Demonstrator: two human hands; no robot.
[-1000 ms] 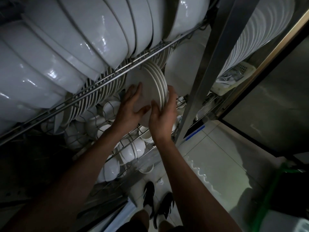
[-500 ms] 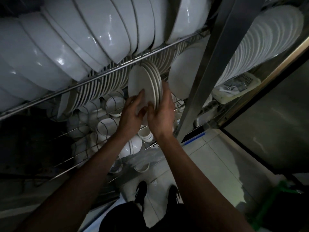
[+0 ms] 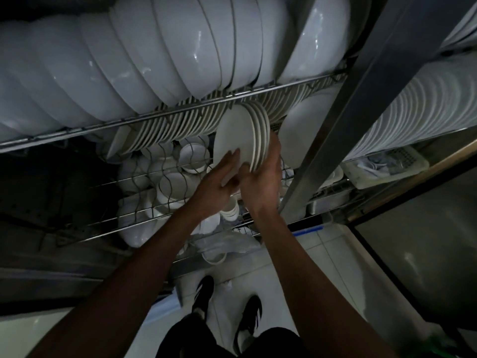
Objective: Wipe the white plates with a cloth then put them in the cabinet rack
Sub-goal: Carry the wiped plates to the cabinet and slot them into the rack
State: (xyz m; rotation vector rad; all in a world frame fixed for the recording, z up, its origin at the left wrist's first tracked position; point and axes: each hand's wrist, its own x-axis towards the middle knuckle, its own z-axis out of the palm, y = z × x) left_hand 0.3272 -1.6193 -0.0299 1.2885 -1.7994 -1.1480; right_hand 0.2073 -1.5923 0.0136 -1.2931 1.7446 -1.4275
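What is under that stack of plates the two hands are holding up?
Below the stack of plates sit small white bowls on a wire shelf. The left hand and right hand cover whatever lies directly beneath.

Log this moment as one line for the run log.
stage: racking | left hand: flat against plate stack | right hand: gripping stack rims | target: cabinet rack | cloth: not seen

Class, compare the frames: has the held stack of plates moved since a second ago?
Yes. The stack of plates has risen toward the wire shelf rail, its top edge now tucked behind it.
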